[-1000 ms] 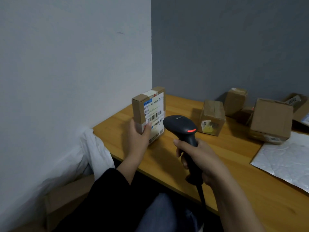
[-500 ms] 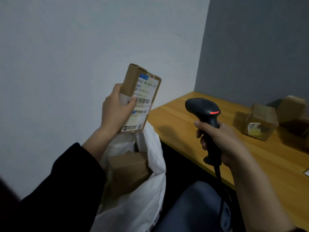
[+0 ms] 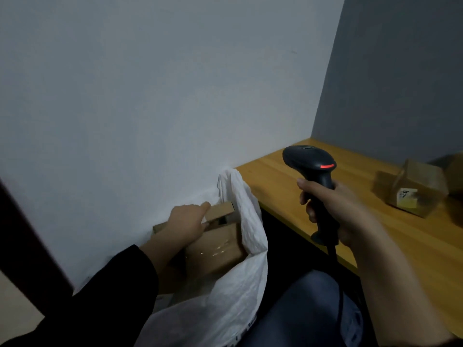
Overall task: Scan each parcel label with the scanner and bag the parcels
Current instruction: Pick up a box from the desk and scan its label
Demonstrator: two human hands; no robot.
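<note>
My left hand holds one parcel in the one bag at seven o'clock; my right hand grips one scanner.

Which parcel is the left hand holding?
The small thin box at the mouth of the white bag, pinched by the left hand. The bigger taped box lies lower in the bag; the yellow-labelled box sits on the table.
</note>
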